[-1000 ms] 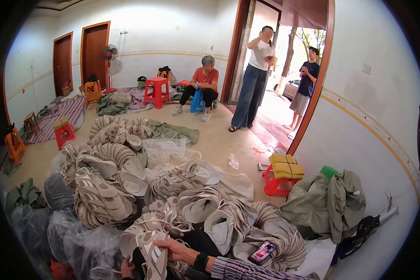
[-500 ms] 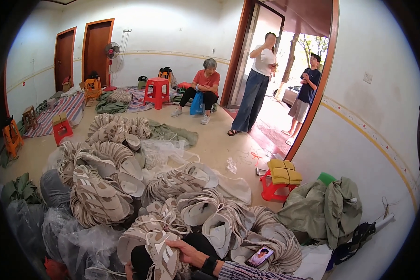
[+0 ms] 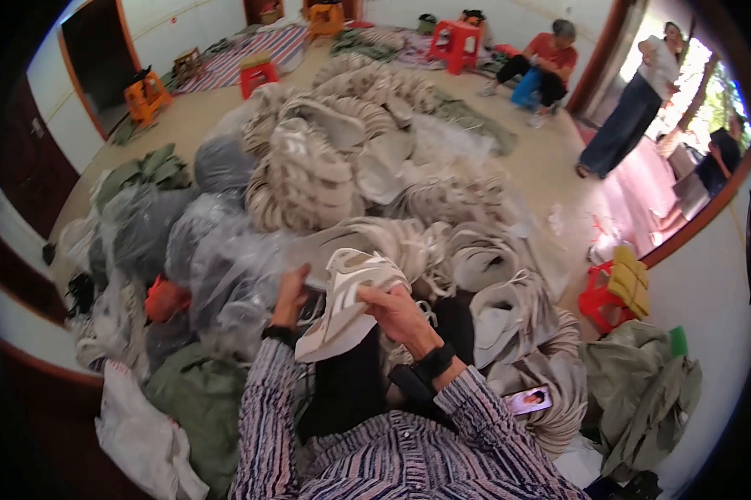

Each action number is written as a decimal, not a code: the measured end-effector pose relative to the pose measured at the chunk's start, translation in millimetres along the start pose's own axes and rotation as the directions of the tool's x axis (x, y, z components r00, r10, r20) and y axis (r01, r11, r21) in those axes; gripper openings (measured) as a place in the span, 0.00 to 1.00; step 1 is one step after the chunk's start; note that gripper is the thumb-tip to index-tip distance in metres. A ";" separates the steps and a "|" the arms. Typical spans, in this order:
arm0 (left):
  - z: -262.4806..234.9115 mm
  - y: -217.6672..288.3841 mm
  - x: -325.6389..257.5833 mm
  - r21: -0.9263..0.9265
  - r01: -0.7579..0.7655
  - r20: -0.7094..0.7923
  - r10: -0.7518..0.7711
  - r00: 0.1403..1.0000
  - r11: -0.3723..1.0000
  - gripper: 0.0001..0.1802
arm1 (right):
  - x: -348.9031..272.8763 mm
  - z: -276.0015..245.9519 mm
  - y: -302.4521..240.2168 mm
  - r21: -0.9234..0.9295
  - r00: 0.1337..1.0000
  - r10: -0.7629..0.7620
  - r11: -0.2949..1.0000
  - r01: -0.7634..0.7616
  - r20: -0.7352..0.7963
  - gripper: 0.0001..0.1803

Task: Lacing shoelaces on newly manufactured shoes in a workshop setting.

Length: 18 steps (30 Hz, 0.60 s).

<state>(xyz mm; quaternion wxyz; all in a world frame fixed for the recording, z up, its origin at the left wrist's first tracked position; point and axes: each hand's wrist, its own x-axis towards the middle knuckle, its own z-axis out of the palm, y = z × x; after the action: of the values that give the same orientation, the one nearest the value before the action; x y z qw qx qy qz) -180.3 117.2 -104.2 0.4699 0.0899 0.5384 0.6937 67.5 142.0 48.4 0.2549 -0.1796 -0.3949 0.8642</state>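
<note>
My right hand (image 3: 398,313) is closed on a beige shoe upper (image 3: 342,312) with white stripes, its thumb across the side. The upper is held tilted above my lap, its lower end toward my left sleeve. Just left of it, my left hand (image 3: 290,295) is raised, apart from the upper as far as I can see; its fingers are blurred. In front of my knees lie bundles of similar shoe uppers (image 3: 305,179), stacked inside one another. More nested uppers (image 3: 500,321) are close by my right arm.
A phone (image 3: 529,401) with a lit screen rests on uppers at my right. Clear plastic bags (image 3: 213,242) and green cloth (image 3: 194,408) lie at left. A red stool (image 3: 596,300) carries yellow bundles (image 3: 627,282). Beyond, a person sits (image 3: 550,58) and others stand near the doorway.
My view has turned left and downward, so both forearms and my lap now show. My right hand still holds the upper, now raised and tilted. My left hand has come into clear view.
</note>
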 end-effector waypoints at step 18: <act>-77.1 43.9 -60.3 -0.265 0.082 0.231 -0.019 0.973 0.961 0.33 | 85.7 0.9 55.5 -0.781 0.982 -0.170 0.623 0.041 -0.084 0.25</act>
<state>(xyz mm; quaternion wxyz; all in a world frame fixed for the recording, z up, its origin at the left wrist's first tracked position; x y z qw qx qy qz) -220.7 22.0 -75.8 0.5538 0.0889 0.3828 0.7341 -18.6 160.4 -3.3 0.2318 -0.3125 -0.7177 0.5775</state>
